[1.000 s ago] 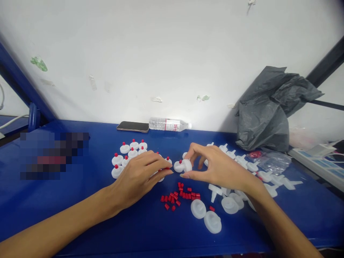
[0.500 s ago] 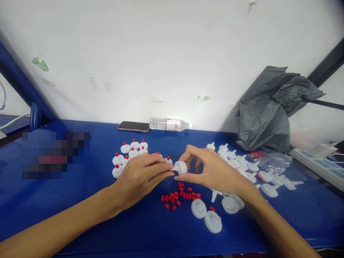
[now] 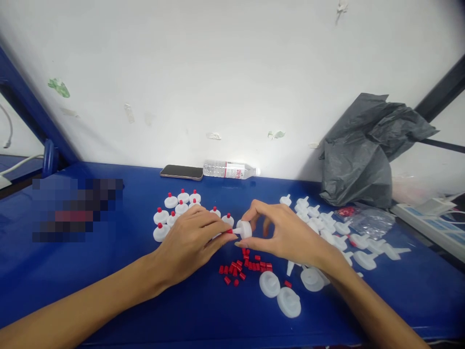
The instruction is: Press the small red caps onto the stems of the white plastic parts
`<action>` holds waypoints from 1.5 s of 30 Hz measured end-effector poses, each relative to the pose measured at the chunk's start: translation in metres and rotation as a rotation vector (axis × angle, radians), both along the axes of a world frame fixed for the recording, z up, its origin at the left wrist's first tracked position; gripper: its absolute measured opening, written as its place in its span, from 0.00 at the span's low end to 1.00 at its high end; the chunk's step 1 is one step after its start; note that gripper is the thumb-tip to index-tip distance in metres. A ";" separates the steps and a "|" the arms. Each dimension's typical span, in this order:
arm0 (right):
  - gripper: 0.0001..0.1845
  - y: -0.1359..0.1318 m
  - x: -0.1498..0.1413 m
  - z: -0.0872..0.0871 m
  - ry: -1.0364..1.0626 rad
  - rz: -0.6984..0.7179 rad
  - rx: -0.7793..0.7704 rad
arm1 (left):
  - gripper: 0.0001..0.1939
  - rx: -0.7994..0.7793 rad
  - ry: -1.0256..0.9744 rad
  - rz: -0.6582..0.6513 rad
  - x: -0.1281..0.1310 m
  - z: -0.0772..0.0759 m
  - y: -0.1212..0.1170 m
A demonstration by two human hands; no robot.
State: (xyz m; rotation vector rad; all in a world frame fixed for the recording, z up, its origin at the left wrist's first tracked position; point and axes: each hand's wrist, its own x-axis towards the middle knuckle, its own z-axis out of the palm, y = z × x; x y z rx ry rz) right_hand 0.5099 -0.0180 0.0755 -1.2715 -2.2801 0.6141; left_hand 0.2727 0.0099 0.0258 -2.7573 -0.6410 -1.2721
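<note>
Nearest us, just right of the loose red caps (image 3: 250,265), two upturned lids (image 3: 288,302) lie on the counter (image 3: 174,315), hollow sides showing. Just beyond the loose red caps, our left hand (image 3: 194,236) pinches a red cap (image 3: 229,231) between thumb and fingers; our right hand (image 3: 285,230) grips a white lid (image 3: 246,230) by its round base, presumably leaving its spout free to face the cap. We cannot tell whether they are joined. Beyond the loose red caps, capped lids (image 3: 160,232) stand leftward, seemingly kept apart from bare-spouted lids (image 3: 327,223) rightward. Farther beyond lie a phone (image 3: 181,172) and bottle (image 3: 230,169), perhaps set back for room.
</note>
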 end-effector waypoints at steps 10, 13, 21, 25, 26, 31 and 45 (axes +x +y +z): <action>0.17 0.003 -0.002 -0.014 0.165 0.041 0.106 | 0.06 0.013 0.033 -0.015 0.002 0.004 -0.004; 0.18 0.002 -0.002 -0.015 0.207 0.047 0.155 | 0.06 0.028 0.005 -0.014 0.002 0.005 -0.006; 0.16 0.003 0.001 -0.002 0.039 0.026 0.248 | 0.07 -0.062 0.000 0.062 0.002 0.008 -0.008; 0.13 0.008 0.011 0.002 -0.022 -0.056 0.333 | 0.06 -0.045 0.067 -0.037 -0.001 0.011 -0.013; 0.10 0.010 0.014 0.002 -0.033 -0.101 0.346 | 0.05 -0.038 0.111 -0.078 -0.001 0.012 -0.015; 0.09 0.019 0.027 0.001 -0.166 -0.204 0.305 | 0.04 -0.133 0.339 -0.203 -0.002 0.013 -0.023; 0.12 0.017 0.031 0.006 -0.296 -0.046 -0.086 | 0.04 -0.217 0.799 -0.060 -0.004 0.025 -0.021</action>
